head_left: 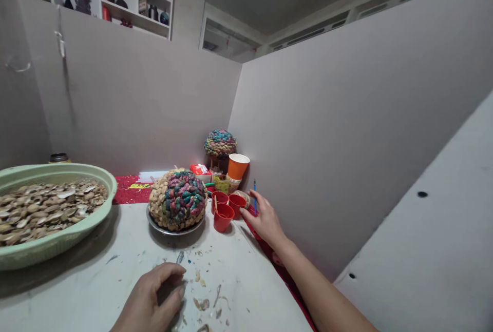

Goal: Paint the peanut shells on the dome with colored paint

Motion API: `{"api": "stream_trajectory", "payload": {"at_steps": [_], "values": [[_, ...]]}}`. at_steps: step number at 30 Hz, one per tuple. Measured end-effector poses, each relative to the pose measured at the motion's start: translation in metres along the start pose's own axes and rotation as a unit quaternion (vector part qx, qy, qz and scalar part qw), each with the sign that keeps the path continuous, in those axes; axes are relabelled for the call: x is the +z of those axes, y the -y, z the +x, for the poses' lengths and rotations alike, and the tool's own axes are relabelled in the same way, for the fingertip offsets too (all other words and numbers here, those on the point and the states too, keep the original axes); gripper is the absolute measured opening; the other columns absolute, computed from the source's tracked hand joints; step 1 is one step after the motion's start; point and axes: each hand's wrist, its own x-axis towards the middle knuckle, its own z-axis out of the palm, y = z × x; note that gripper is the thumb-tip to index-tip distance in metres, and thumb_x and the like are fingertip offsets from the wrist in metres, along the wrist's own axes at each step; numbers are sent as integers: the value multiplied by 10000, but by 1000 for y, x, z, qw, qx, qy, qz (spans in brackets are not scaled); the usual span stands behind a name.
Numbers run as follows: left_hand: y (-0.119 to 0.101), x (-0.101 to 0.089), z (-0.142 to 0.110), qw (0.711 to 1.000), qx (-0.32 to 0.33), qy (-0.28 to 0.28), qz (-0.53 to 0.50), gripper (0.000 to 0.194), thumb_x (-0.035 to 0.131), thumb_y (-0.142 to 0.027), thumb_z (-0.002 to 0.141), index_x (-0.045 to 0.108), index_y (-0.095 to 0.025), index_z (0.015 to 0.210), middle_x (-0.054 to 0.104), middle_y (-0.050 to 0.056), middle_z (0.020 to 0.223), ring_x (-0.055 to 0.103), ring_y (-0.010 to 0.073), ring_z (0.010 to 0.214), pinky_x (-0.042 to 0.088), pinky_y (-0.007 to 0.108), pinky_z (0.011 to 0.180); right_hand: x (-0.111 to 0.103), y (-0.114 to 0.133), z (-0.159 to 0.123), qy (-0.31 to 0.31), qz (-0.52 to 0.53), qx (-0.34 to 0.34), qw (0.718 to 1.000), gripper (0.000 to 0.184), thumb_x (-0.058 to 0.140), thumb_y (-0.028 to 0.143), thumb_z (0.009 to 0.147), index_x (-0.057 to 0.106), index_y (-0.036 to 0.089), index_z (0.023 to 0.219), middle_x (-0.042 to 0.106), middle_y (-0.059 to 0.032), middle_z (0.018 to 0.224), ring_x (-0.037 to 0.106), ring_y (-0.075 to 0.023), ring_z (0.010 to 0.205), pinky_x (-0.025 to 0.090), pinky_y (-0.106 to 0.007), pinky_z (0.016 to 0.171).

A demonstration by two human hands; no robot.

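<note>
My right hand (265,219) reaches to the red cups at the back right. A slim blue paintbrush (254,204) stands upright among its fingers, dark tip upward. The thumb is at the rim of one red cup (238,208); I cannot tell whether it presses on it. Another red cup (223,219) stands in front, holding a thin stick, and a third red cup (219,197) is behind. My left hand (154,296) rests low over the table, fingers loosely curved, thumb apart, holding nothing. Beyond it, a nutshell-covered dome (185,201), partly painted in purple and teal, sits on a metal plate (173,232).
A green basin (110,188) of shells fills the left. Behind the cups stand a painted shell-covered piece (220,143), an orange paper cup (238,168) and a red-and-white packet (200,170). Shell bits (201,304) litter the white table (127,265). Grey panels (327,132) enclose it.
</note>
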Motion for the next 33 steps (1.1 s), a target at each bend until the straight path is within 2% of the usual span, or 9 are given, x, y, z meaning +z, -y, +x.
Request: {"api": "stream_trajectory", "payload": {"at_steps": [5, 11, 19, 23, 26, 28, 30, 31, 33], "values": [[3, -1, 0, 1000, -7, 17, 10, 230, 640, -334, 856, 773, -243, 1020, 806, 47, 1015, 760, 211, 938, 600, 267, 875, 12, -8, 5, 18, 2, 7, 1000, 361, 655, 376, 1005, 618, 190, 1313, 645, -99, 1332, 675, -247, 1129, 588, -474, 952], [9, 0, 0, 1000, -6, 27, 12, 263, 615, -367, 875, 764, -239, 1049, 802, 56, 1050, 759, 209, 973, 591, 263, 907, 18, -5, 5, 29, 12, 12, 999, 365, 659, 371, 1003, 616, 188, 1316, 646, -100, 1330, 677, -249, 1125, 592, -471, 945], [6, -2, 0, 999, -18, 32, 19, 257, 623, -365, 874, 766, -246, 1051, 796, 57, 1072, 751, 214, 1002, 579, 273, 935, 22, -1, 6, 18, 45, 23, 999, 358, 657, 369, 1004, 619, 190, 1311, 646, -100, 1330, 677, -247, 1124, 592, -468, 944], [10, -1, -1, 999, -28, 35, -2, 265, 647, -394, 857, 771, -250, 1043, 795, 64, 1080, 748, 233, 1009, 578, 286, 938, 14, 2, 8, -9, 81, 24, 996, 357, 660, 367, 1002, 620, 185, 1306, 650, -98, 1320, 680, -246, 1115, 594, -465, 937], [15, 1, -3, 997, -57, 33, -36, 288, 673, -426, 854, 769, -259, 1068, 793, 67, 1090, 741, 242, 1026, 564, 290, 958, -3, 11, 13, -49, 125, 22, 991, 336, 650, 370, 1009, 630, 193, 1294, 652, -98, 1324, 678, -242, 1122, 588, -466, 953], [14, 1, -2, 994, -77, 13, -75, 325, 705, -446, 843, 757, -257, 1103, 792, 67, 1071, 738, 236, 1016, 552, 286, 961, -16, 23, 17, -74, 161, 21, 984, 320, 632, 393, 1018, 648, 186, 1262, 686, -93, 1271, 692, -237, 1107, 580, -472, 968], [9, -1, 1, 984, -104, -33, -142, 371, 758, -474, 807, 744, -242, 1096, 787, 61, 1003, 732, 218, 956, 554, 270, 908, -30, 38, 21, -94, 200, 24, 975, 331, 530, 450, 1053, 677, 205, 1220, 763, -96, 1139, 721, -241, 1077, 569, -470, 1003], [5, -3, 3, 973, -122, -62, -186, 394, 787, -493, 781, 736, -233, 1072, 780, 54, 965, 724, 204, 922, 553, 258, 874, -36, 46, 23, -101, 219, 27, 970, 357, 498, 475, 1057, 688, 213, 1207, 784, -101, 1107, 732, -246, 1068, 569, -460, 1007], [-1, -7, 10, 930, -182, -124, -294, 451, 875, -521, 670, 707, -212, 953, 751, 31, 840, 706, 181, 839, 550, 233, 779, -45, 64, 27, -114, 255, 38, 959, 368, 513, 495, 1041, 706, 220, 1190, 806, -97, 1073, 751, -248, 1028, 583, -437, 981]]}}
